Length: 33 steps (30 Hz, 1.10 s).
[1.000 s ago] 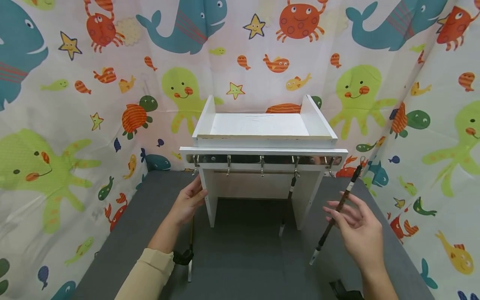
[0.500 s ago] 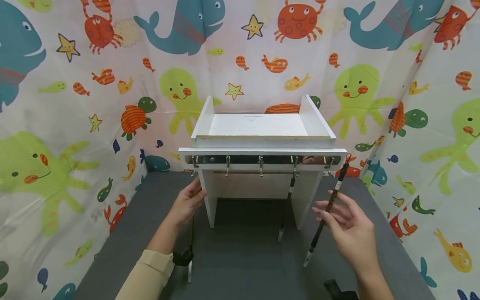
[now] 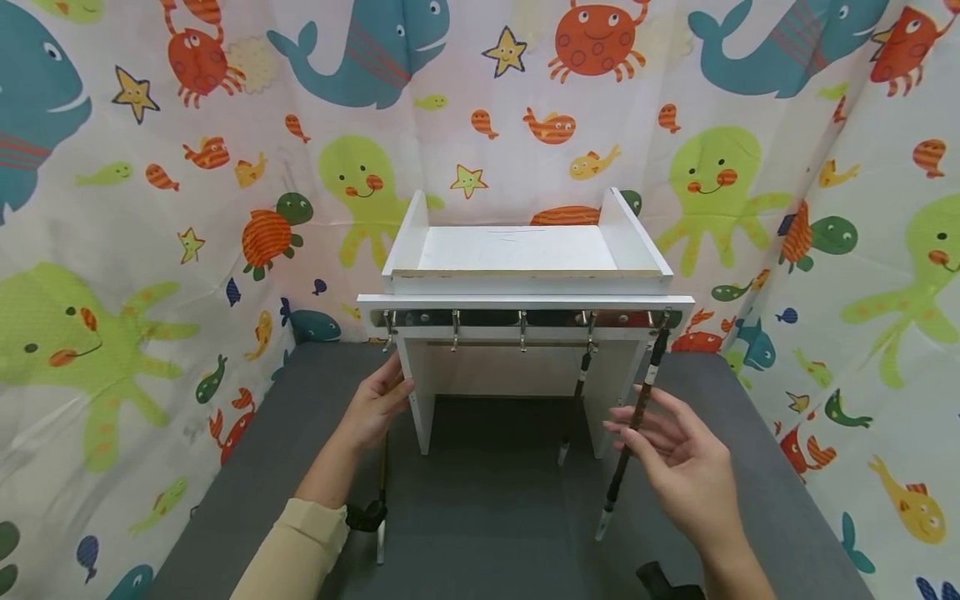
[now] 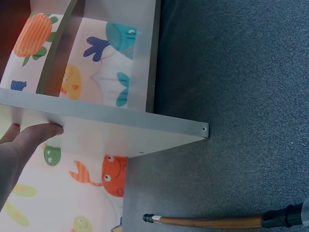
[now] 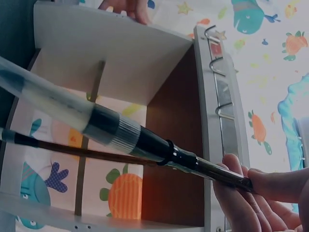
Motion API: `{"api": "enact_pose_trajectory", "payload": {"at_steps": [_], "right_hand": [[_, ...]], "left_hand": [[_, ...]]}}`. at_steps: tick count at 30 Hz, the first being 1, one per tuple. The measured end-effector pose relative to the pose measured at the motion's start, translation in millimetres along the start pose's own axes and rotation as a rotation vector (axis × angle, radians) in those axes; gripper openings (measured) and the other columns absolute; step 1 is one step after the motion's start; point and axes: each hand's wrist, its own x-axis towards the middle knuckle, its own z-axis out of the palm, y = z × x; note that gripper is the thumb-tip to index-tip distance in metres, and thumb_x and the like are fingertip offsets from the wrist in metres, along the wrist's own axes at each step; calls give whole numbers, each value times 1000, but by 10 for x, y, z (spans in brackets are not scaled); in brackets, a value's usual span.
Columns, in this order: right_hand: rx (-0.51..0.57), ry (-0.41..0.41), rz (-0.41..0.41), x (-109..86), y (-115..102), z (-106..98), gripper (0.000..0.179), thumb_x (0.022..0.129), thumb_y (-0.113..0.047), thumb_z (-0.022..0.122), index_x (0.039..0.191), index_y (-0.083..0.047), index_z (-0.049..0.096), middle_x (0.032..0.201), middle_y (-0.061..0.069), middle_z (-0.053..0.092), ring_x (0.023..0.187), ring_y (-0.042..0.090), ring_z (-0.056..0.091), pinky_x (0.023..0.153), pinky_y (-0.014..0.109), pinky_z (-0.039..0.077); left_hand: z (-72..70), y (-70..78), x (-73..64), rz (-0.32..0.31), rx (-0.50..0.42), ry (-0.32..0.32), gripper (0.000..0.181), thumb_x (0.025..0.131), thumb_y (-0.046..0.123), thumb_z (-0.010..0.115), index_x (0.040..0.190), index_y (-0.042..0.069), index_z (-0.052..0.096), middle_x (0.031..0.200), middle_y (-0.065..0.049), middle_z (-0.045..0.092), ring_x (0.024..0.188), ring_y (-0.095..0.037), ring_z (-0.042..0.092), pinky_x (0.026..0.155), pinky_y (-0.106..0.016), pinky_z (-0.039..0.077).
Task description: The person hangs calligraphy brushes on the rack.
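Note:
My right hand (image 3: 678,471) pinches a dark writing brush (image 3: 618,475) between thumb and fingers. The brush leans, its clear-capped tip (image 5: 53,99) down, its looped top at the rightmost hook (image 3: 662,329) of a white shelf unit (image 3: 525,285). Whether the loop is over the hook cannot be made out. My left hand (image 3: 378,404) rests against the unit's left side panel (image 3: 422,400), fingertips on the outer face in the left wrist view. A second brush (image 3: 581,383) hangs from the neighbouring hook. Another brush (image 4: 207,222) hangs below my left hand, its top hidden.
Several metal hooks (image 3: 522,332) line a strip along the unit's front edge. The unit stands on a grey cloth surface (image 3: 495,517), with a sea-animal patterned curtain (image 3: 510,158) behind and at both sides. Black wrist straps (image 3: 366,517) show on both arms.
My right hand has moved left with the brush, bringing its top from right of the unit to the rightmost hook. My left hand has stayed on the side panel.

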Motion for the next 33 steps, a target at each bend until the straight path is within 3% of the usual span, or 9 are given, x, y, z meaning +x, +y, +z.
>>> {"api": "enact_pose_trajectory", "payload": {"at_steps": [12, 20, 28, 33], "right_hand": [[86, -47, -26, -25, 5, 226, 54, 88, 11, 70, 137, -9, 58, 108, 17, 75, 90, 14, 76, 71, 29, 61], [158, -121, -76, -38, 44, 367, 53, 88, 12, 69, 137, -6, 57, 107, 20, 74, 90, 19, 76, 70, 34, 61], [206, -198, -60, -29, 85, 505, 53, 89, 10, 69, 137, -7, 56, 110, 18, 74, 94, 19, 76, 72, 34, 61], [215, -229, -89, -42, 112, 607, 52, 90, 9, 69, 138, -4, 55, 109, 19, 74, 91, 21, 76, 70, 34, 61]], "left_hand": [[-8, -36, 0, -2, 5, 11, 65, 105, 18, 56, 161, 28, 26, 169, -1, 21, 154, -36, 20, 112, -65, 29], [15, -39, 4, 27, -7, 13, 64, 106, 14, 53, 162, 19, 23, 168, -9, 20, 153, -40, 19, 110, -67, 28], [20, -5, -2, 20, -10, 12, 64, 105, 15, 54, 162, 21, 25, 168, -8, 21, 153, -38, 20, 111, -66, 29], [24, 11, 2, 6, 0, 20, 64, 105, 16, 55, 162, 23, 26, 168, -5, 23, 153, -36, 21, 111, -65, 29]]}}
